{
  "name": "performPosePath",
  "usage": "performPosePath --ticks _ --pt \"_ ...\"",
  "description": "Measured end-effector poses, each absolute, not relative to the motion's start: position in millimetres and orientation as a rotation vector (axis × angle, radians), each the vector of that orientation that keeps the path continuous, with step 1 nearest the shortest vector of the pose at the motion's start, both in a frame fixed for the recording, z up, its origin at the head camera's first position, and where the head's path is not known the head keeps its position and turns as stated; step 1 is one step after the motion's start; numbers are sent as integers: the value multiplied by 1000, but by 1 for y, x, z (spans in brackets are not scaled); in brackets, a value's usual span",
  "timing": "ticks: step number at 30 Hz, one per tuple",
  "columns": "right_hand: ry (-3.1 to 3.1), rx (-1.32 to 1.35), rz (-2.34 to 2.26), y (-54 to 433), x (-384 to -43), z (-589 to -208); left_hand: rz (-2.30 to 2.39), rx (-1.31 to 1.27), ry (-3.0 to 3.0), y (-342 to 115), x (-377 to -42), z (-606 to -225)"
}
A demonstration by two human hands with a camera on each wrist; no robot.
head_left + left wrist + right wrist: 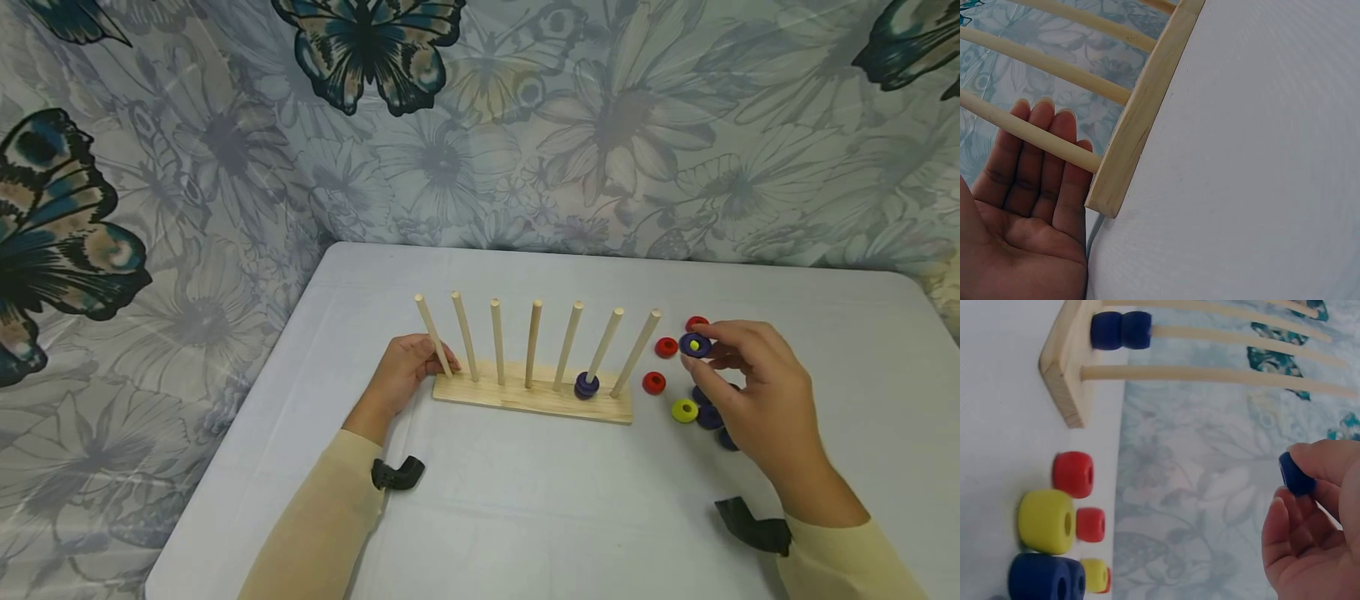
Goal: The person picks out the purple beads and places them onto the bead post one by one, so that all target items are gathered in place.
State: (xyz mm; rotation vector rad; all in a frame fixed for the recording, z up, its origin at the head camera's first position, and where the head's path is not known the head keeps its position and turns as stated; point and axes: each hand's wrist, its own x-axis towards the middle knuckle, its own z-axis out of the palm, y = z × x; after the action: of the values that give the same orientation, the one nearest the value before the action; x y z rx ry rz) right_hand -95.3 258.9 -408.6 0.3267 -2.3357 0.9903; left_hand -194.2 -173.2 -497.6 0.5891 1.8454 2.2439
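My right hand [768, 400] pinches a dark blue bead [1297, 475] between thumb and fingers, lifted above the table to the right of a wooden peg stand [525, 400]. The stand is a long pale base with a row of several upright pegs. Two blue beads [1121, 330] sit stacked on its second peg from the right; the other pegs are bare. At the stand's left end is my left hand [401, 371]. Its fingers [1041, 150] extend behind the leftmost peg [1029, 131], beside the end of the base, not curled round it.
Loose beads lie on the white table [525, 517] right of the stand: red beads [654, 383], a yellow bead [684, 411] and blue beads [709, 417], some partly hidden by my right hand. Patterned fabric [525, 167] hangs behind the table.
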Motion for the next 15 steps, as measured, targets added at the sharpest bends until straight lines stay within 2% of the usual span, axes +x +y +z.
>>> performPosePath --ticks 7,15 --pt "-2243 445 1056 256 -92 -400 2243 596 1843 -173 -194 -497" --pt "-2269 439 1040 246 -85 -394 2237 597 1862 -172 -194 -497"
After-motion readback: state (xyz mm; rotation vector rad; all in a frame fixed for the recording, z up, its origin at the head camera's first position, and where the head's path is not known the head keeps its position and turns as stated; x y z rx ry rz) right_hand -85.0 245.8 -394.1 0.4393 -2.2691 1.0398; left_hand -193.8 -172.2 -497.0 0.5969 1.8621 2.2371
